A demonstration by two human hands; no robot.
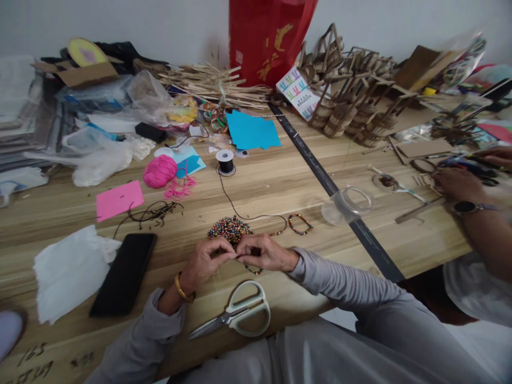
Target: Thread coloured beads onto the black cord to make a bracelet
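My left hand (208, 260) and my right hand (264, 252) meet fingertip to fingertip at the near side of a pile of multicoloured beads (229, 229). Both are closed in a pinch. A beaded cord (254, 270) shows below my right fingers and comes out again beyond them, where a black cord runs back to the spool (225, 161). What my left fingertips pinch is too small to make out. A beaded loop (300, 224) lies to the right of the pile. White-handled scissors (240, 309) rest on the table in front of my body.
A black phone (124, 274) and white tissue (72, 272) lie left. Pink yarn (160, 171), blue paper (253, 130) and a black cord bundle (154, 213) are farther back. Clear tape rolls (348, 204) stand right of the loop. A co-worker's hand (460, 184) is at far right.
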